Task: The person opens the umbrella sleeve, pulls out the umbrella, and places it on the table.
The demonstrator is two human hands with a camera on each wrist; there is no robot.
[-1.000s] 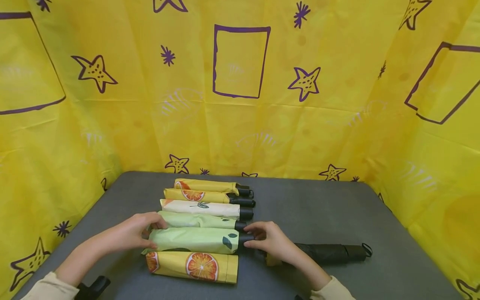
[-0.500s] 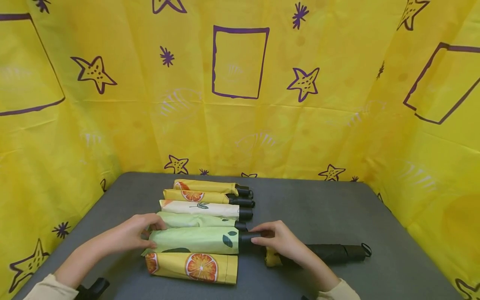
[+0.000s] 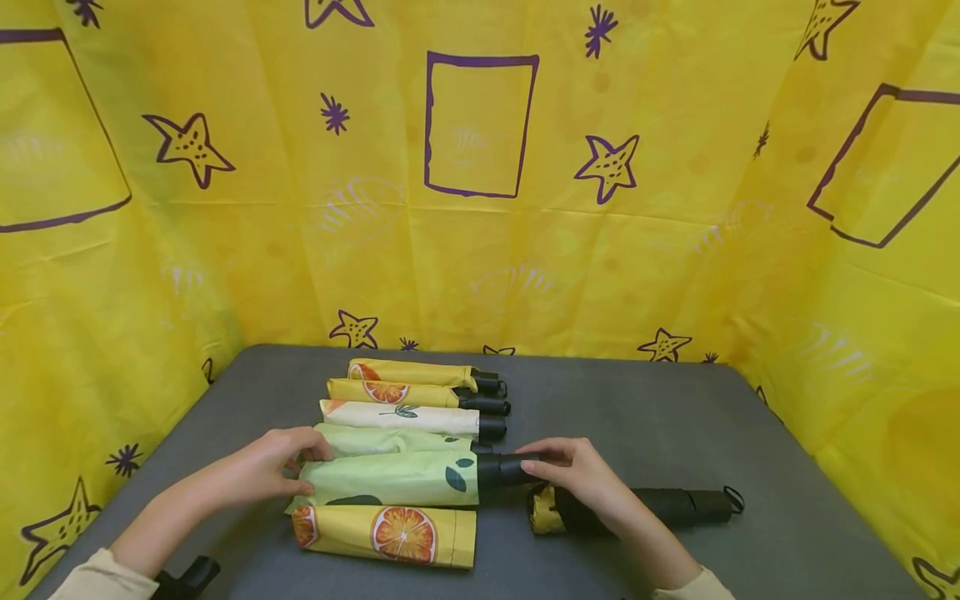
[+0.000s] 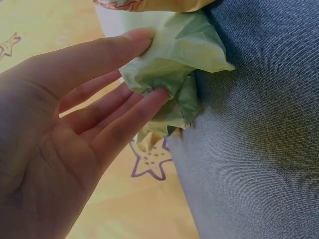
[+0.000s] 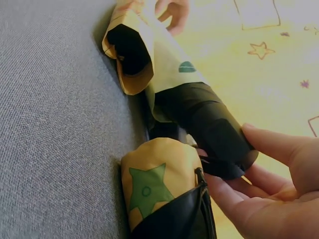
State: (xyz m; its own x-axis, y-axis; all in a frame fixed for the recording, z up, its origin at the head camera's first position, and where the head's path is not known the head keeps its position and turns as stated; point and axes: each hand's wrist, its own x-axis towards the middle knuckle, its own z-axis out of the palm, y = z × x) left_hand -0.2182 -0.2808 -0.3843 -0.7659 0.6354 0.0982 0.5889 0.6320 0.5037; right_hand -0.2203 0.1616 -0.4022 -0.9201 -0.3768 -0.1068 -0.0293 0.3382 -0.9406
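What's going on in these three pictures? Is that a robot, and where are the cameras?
No robot here: a person's two bare hands do the work, and I'll call each one a grip. The wide picture comes from a camera worn on the head, looking forward and down. The two close ones come from a camera on each wrist.

On the dark gray table is a row of sleeves that seem to hold folded umbrellas: yellow, cream and green. The nearest yellow sleeve has nothing poking out. To the right lies a black folded umbrella.

The left grip holds the crumpled end of the front green sleeve. The right grip pinches the black end sticking out of that sleeve.
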